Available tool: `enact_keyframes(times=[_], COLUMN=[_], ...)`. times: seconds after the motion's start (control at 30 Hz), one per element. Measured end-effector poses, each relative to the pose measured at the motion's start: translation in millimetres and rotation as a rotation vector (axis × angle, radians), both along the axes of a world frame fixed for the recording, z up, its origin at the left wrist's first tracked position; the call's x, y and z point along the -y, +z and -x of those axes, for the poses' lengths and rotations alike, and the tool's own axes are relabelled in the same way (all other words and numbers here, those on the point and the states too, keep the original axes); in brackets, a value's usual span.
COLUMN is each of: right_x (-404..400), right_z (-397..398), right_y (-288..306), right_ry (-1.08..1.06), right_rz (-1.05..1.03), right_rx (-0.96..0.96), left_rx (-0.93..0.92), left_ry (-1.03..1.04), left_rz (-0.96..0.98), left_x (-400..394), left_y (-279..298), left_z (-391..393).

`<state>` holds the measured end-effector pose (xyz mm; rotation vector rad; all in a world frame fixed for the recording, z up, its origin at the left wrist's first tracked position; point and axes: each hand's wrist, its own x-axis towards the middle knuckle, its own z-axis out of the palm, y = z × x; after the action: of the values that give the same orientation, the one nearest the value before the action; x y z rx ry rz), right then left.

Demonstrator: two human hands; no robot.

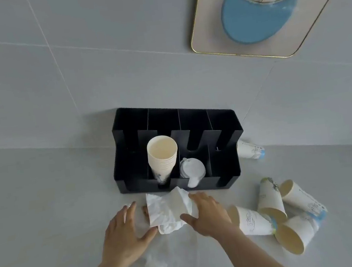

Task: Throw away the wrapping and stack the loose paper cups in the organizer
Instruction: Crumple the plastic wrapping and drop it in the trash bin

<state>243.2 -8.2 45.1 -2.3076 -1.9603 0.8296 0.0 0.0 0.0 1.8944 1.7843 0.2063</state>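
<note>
A pale grey counter (46, 204) is meeting a wall of large grey tiles (94, 54), and one gold-rimmed tray (210, 42) is hanging high on that wall, up and to the right of the hands.

Both hands are closing in on one crumpled white paper wrapping (169, 211). The left hand (125, 232) is lying flat with fingers spread, pressing the wrapping's left edge and the clear plastic film (172, 258) that is spreading underneath and toward the person. The right hand (207, 213) is curling loosely over the wrapping's right side, thumb and fingers touching it but not clenched.

Just beyond the wrapping, one black organizer (228, 167) is standing against the wall. One stack of nested paper cups (162, 157) is sitting in the compartment straight ahead of the hands, and one pile of white lids (192, 171) is filling the slot beside it.

Right of the right hand, four loose paper cups (267, 199) are lying on their sides, touching one another. A fifth cup (250, 149) is lying behind the organizer's right end.
</note>
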Motion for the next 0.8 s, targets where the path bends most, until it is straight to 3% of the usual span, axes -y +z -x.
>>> enact_keyframes(times=[0.13, 0.4, 0.57, 0.8], right_x=[-10, -12, -1, 7], right_z=[18, 52, 65, 55], right_y=[-17, -54, -66, -57], right_ry=[-0.036, 0.140, 0.086, -0.039], right_rz=[0.002, 0.078, -0.035, -0.002], right_rx=[-0.038, 0.005, 0.051, -0.050], left_rx=[0.049, 0.030, 0.069, 0.230], left_ry=[-0.009, -0.046, -0.014, 0.052], left_rz=[0.070, 0.039, -0.032, 0.005], left_x=[9, 26, 26, 19], left_y=[-24, -49, -53, -44], left_z=[6, 3, 0, -9])
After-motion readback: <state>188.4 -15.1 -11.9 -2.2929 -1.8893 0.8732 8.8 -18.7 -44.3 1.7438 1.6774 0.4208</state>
